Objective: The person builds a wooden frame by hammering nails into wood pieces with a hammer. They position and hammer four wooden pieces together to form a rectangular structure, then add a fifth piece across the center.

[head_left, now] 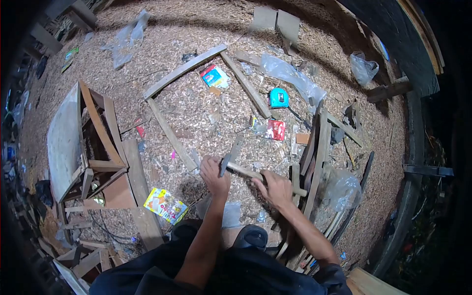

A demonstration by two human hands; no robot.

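Observation:
My right hand (277, 189) is wrapped around the wooden handle of a hammer (246, 171), which lies across in front of me. Its dark metal head (224, 165) is at the left end, right beside my left hand (215, 176). The fingers of my left hand are curled; what they hold, if anything, is hidden. A short strip of wood (237, 146) shows just beyond the hammer head. Farther off, three thin wooden slats on the ground form an open frame: a top slat (186, 71), a left slat (171, 134) and a right slat (246, 84).
A teal tape measure (279, 98) lies beside the right slat. A wooden box-like structure (93, 147) stands at left. Stacked wood strips (317, 162) are at right, near clear plastic (342, 191). A yellow wrapper (166, 205) lies near my feet, and wood shavings cover the ground.

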